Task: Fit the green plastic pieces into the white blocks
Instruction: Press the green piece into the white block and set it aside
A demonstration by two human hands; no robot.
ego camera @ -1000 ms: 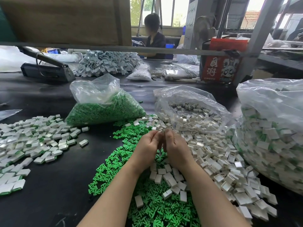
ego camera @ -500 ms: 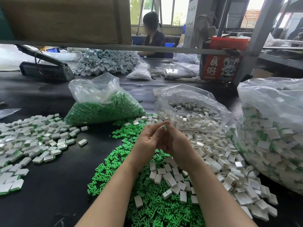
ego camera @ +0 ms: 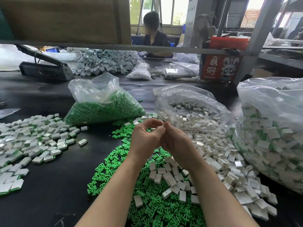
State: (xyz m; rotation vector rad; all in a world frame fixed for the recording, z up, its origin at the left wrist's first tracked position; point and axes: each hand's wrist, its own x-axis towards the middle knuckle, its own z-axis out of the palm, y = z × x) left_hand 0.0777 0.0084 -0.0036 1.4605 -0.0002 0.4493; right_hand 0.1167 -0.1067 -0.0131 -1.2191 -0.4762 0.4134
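Both hands met above the green plastic pieces (ego camera: 152, 208). The left hand (ego camera: 144, 138) and right hand (ego camera: 176, 141) each kept a narrow pinching grip on one small white block (ego camera: 153, 128).

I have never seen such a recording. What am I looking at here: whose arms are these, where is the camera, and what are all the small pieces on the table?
There is no machine. A person wears one camera on the head, looking down at their own bare arms. The left hand and right hand meet above a black table and pinch a small white block between the fingertips; a bit of green shows at its end. Below lie loose green pieces and empty white blocks. Finished blocks lie on the left. Plastic bags hold more green pieces, white blocks and finished ones. Another person sits behind.
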